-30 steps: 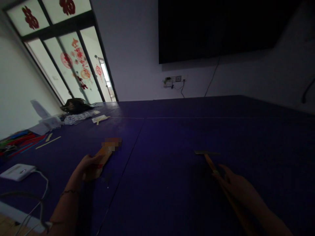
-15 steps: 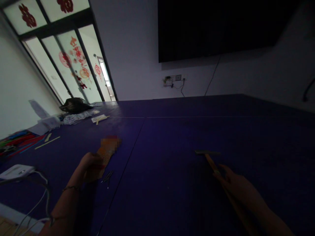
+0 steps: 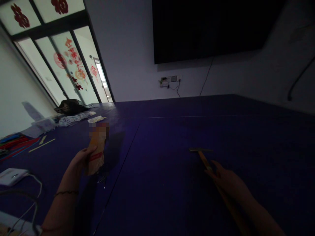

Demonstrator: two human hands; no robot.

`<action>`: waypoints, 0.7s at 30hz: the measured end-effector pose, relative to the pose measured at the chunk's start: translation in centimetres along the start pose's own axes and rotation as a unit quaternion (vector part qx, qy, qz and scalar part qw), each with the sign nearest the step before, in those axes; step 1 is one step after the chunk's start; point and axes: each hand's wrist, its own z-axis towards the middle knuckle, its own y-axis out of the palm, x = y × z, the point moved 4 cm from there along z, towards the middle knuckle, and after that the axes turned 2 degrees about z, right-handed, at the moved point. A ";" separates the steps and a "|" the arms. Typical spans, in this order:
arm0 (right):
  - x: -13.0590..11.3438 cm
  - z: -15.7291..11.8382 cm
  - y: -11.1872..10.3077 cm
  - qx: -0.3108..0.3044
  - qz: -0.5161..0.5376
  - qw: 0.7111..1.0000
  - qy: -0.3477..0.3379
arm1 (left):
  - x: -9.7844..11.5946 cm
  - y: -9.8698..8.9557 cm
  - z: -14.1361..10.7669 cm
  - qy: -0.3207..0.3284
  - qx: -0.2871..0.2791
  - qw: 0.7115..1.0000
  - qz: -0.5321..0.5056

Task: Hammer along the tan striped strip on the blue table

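- Clamping the left hand (image 3: 81, 158) on one side of a packet (image 3: 97, 147), hiding some of the fingers behind it, probably for steadying the slack body.
- Holding the packet over the left part of the dark purple table (image 3: 152, 147), seemingly lifted, judging by the shadow spreading to its right; slanting its lower end close to thin metal pieces (image 3: 101, 179), perhaps on their account.
- Closing the right hand (image 3: 227, 178) around the handle of a hammer (image 3: 204, 161), well apart from the packet; gripping partway along the length, likely for control rather than force.
- Pointing the hammer's head away from the body, presumably clear of the left hand; showing no sure contact with the table in this dim light.
- Showing an orange-tan, crinkled packet with a red band, blurring into blocks at the top; not revealing paper or plastic.
- Pairing a slim, dull metal head with a straight, brownish handle, apparently wooden.
- Scattering the metal pieces loosely, glinting and nail-like, on a smooth surface crossed by straight seams.
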 end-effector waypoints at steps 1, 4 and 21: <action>-0.1 -0.1 -0.1 0.004 -0.006 1.000 0.002 | 0.6 0.9 -0.4 0.002 -0.039 0.999 -0.028; -0.5 -0.4 -0.4 0.019 -0.018 1.000 0.010 | 2.2 4.8 -2.0 0.026 -0.150 0.987 -0.055; -7.2 -4.4 0.3 0.136 -0.026 0.923 -0.359 | 1.4 26.2 -6.9 0.225 -0.511 0.777 0.292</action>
